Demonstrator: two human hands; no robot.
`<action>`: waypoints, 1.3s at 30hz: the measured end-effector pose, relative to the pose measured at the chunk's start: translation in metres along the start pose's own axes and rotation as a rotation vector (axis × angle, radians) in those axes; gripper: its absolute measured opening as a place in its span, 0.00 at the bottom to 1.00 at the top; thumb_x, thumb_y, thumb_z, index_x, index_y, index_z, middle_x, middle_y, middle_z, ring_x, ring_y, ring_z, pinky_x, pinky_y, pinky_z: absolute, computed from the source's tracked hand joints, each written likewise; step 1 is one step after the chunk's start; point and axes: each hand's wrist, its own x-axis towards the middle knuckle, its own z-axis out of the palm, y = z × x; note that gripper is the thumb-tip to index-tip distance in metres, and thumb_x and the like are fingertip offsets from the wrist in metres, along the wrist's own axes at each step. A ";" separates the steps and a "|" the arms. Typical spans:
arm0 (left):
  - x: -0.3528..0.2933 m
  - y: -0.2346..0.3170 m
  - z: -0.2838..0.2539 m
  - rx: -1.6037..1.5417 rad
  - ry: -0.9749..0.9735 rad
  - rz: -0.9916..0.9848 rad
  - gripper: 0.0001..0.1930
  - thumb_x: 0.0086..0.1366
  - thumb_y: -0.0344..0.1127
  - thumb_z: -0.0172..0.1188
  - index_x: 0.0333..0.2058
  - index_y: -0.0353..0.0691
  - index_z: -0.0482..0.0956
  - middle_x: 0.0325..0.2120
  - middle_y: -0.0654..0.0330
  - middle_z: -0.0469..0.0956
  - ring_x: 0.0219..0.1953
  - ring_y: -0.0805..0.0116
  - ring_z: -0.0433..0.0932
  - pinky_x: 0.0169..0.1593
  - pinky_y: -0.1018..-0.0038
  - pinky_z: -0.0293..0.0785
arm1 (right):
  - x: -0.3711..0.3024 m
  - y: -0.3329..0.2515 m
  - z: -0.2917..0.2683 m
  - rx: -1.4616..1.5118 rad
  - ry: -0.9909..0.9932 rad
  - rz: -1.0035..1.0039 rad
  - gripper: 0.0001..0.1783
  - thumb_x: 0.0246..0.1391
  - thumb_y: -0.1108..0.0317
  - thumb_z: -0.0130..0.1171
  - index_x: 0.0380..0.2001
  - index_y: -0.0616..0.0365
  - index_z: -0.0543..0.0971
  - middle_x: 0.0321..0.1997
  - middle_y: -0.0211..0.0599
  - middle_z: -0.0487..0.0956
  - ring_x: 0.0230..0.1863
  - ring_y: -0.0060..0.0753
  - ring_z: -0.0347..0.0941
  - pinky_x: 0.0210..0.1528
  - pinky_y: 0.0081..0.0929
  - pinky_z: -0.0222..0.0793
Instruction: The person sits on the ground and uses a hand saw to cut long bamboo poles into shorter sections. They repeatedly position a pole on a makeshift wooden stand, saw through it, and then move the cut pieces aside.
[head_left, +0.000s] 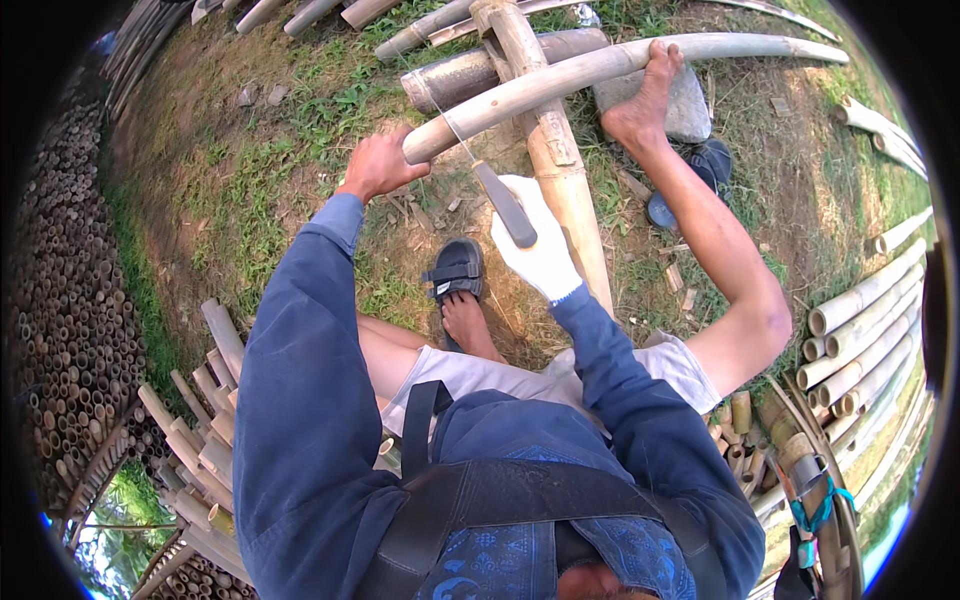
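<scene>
Left hand (378, 165): bare, curled closed around the near cut end of the pale bamboo pole (600, 68), steadying it.
Right hand (540, 245): in a white glove, fingers wrapped tight about the dark handle of the knife (470, 160) — no slack visible in the grip.
Knife: thin blade slants up and left from the handle, its edge laid against the pole just beside the left hand.
Pole: curved, lying across a thicker upright bamboo post (555, 150), running from the left hand toward the upper right.
Right foot (645, 100): bare, pressing on the pole near a grey stone (690, 105) — a third anchor.
Left foot (458, 285): in a dark sandal on the grass.
Doing it well, in my judgement: keep foot and left hand firm so the pole cannot roll, and hold the edge clear of the left fingers.
</scene>
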 end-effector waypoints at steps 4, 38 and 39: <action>-0.008 -0.008 0.001 -0.043 0.042 0.020 0.39 0.55 0.61 0.73 0.60 0.43 0.84 0.43 0.42 0.90 0.45 0.39 0.89 0.57 0.50 0.84 | 0.009 0.001 0.014 0.049 -0.012 0.016 0.30 0.60 0.77 0.67 0.65 0.57 0.74 0.55 0.46 0.82 0.55 0.46 0.84 0.60 0.35 0.78; -0.001 -0.005 -0.001 -0.046 0.033 0.018 0.39 0.54 0.60 0.73 0.61 0.43 0.84 0.43 0.39 0.90 0.45 0.40 0.90 0.55 0.50 0.85 | -0.029 0.006 -0.002 0.023 -0.021 0.086 0.34 0.59 0.73 0.70 0.69 0.59 0.74 0.64 0.53 0.80 0.65 0.55 0.79 0.68 0.41 0.74; -0.001 -0.010 0.000 -0.064 0.004 -0.001 0.39 0.53 0.59 0.74 0.60 0.43 0.85 0.43 0.39 0.90 0.45 0.40 0.90 0.55 0.50 0.85 | -0.043 0.002 -0.005 0.016 -0.040 0.120 0.35 0.59 0.73 0.70 0.69 0.59 0.74 0.64 0.53 0.80 0.66 0.54 0.79 0.69 0.41 0.73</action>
